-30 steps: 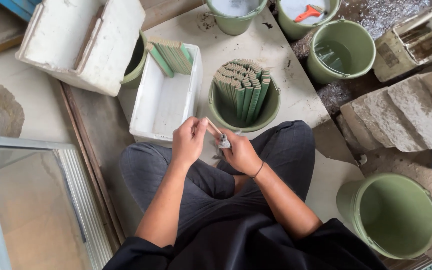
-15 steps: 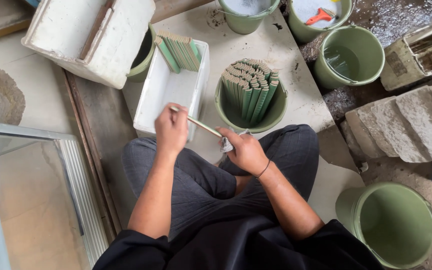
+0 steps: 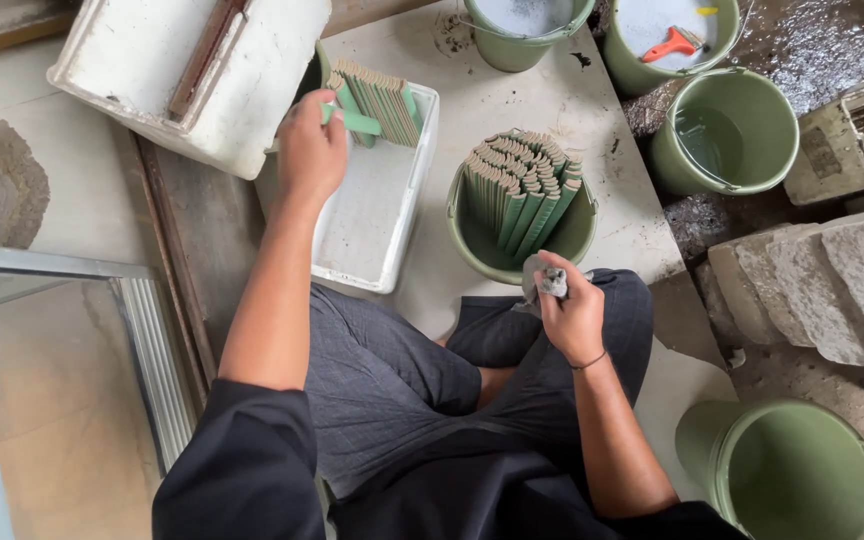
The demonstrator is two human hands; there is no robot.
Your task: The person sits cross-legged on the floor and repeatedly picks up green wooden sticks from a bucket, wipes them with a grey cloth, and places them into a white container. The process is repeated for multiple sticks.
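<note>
left hand [image 3: 310,150]: reached out over white tray [image 3: 372,215], gripping one green strip [image 3: 357,122] at its end
green strip: tip touching the row of stacked strips [image 3: 380,98] at the tray's far end
right hand [image 3: 570,310]: closed around a small grey rag [image 3: 544,283], just beside the near rim of the strip bucket [image 3: 522,215]
strip bucket: green, packed with upright green strips
surface [image 3: 512,105]: pale slab, carries tray and bucket
person: seated cross-legged, dark clothes
other buckets: empty green one [image 3: 787,475] at lower right
</note>
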